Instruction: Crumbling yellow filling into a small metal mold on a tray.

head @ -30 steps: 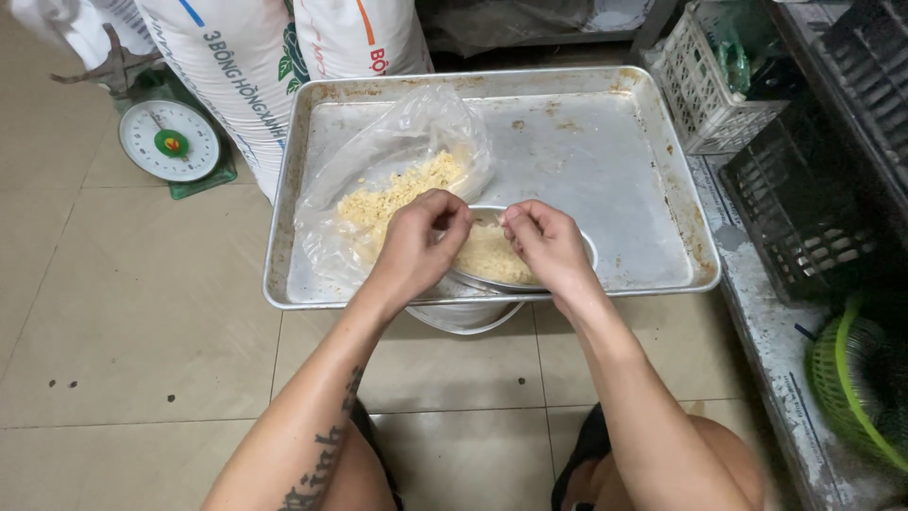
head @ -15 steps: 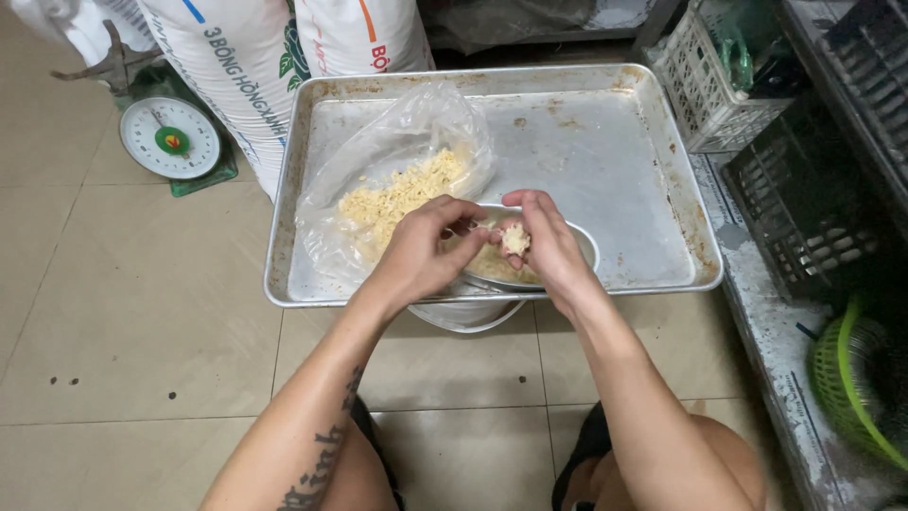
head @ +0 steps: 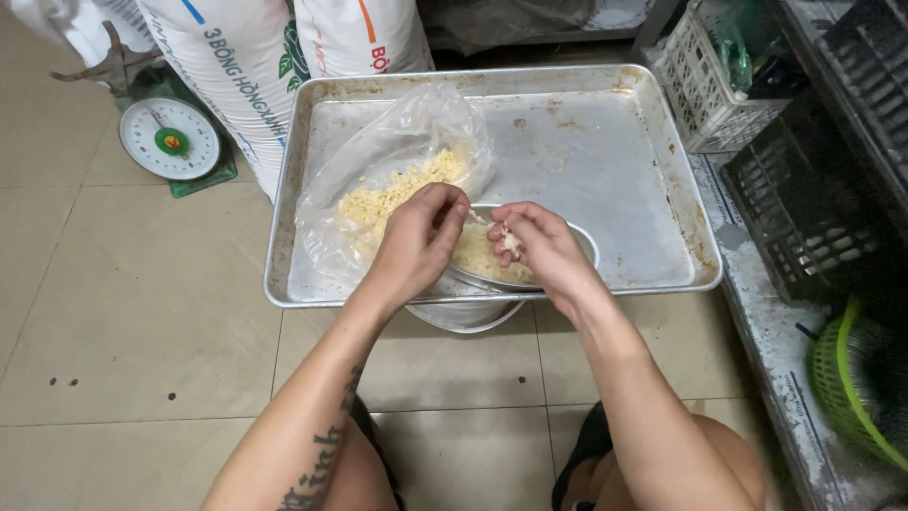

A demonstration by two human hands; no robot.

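Both hands, left (head: pixel 423 230) & right (head: pixel 535 248), pinching small pale garlic clove (head: pixel 512 243) over round metal bowl (head: pixel 584 248); mid-peel. Next: skin off w/ fingertips, prob.

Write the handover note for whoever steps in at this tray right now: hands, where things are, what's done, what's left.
Left hand: fingers curled over the near rim of the metal bowl, touching the small pale piece; I can't tell whether it grips it.
Right hand: pinching that small pale piece above the bowl.
The bowl sits at the front of the big metal tray and holds pale yellowish pieces.
Clear plastic bag lies on the tray to the left, with a pile of similar yellow pieces inside.
Done: a good amount is already in the bag.
Left: the bowl still has pieces in it.
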